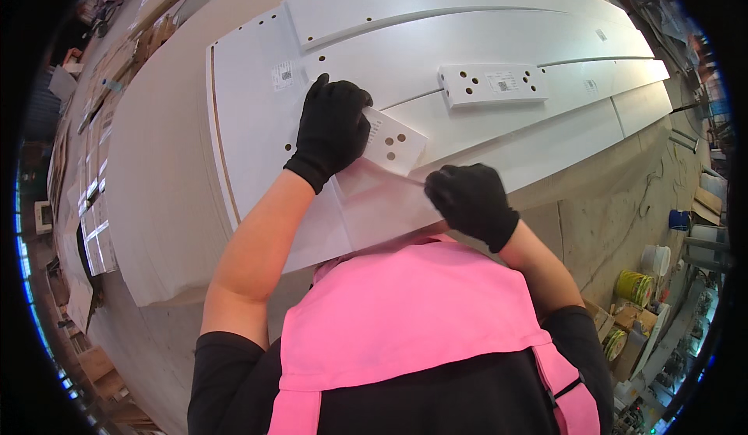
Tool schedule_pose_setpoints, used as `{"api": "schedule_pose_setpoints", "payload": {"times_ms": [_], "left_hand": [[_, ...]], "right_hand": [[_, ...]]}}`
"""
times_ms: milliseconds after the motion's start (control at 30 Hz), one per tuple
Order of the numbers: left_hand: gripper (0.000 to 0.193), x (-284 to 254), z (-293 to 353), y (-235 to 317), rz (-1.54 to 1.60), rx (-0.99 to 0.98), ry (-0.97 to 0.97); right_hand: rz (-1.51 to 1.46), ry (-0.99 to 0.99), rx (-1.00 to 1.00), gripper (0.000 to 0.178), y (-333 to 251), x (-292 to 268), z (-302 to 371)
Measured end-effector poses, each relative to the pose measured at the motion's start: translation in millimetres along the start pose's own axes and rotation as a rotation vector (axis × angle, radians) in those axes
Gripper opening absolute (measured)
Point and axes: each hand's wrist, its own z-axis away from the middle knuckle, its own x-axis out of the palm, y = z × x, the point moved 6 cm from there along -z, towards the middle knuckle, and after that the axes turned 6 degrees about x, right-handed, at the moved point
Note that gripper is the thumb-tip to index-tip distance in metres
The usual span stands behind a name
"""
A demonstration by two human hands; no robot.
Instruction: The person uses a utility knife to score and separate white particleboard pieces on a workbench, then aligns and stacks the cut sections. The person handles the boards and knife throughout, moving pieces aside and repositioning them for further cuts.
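My left hand (pixel 333 127), in a black glove, is closed round the left end of a small white board (pixel 403 145) with several drilled holes and a printed label. The board lies tilted over larger white panels (pixel 265 154). Close to its near right corner, my right hand (pixel 471 201), gloved in black too, is closed in a fist. A thin blurred edge shows between that fist and the board's corner; what the fist holds is too hidden to name. Farther right, a second small white board (pixel 485 98) with holes and a label rests on the panels.
Long white panels overlap across a bench covered in tan sheeting (pixel 156 193). Stacked, wrapped boards (pixel 97 178) stand at the left. On the floor at the right are yellow-green spools (pixel 634 287), a white tub (pixel 656 260), a blue container (pixel 679 219) and cardboard.
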Motion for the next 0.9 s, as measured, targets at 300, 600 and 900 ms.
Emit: {"api": "schedule_pose_setpoints", "payload": {"times_ms": [300,600,900], "left_hand": [[0.023,2.4,-0.8,-6.3,-0.01,-0.058,-0.012],[0.03,4.7,-0.4,-6.3,-0.012,0.008,-0.067],[0.077,-21.1,-1.8,-1.1,0.242,0.094,-0.527]], "right_hand": [[-0.362,-0.046,0.11,0.011,11.2,-8.4,-3.3],[-0.064,0.146,0.247,0.009,40.4,-9.8,-4.0],[-1.809,0.16,0.886,0.022,98.2,13.4,67.2]]}}
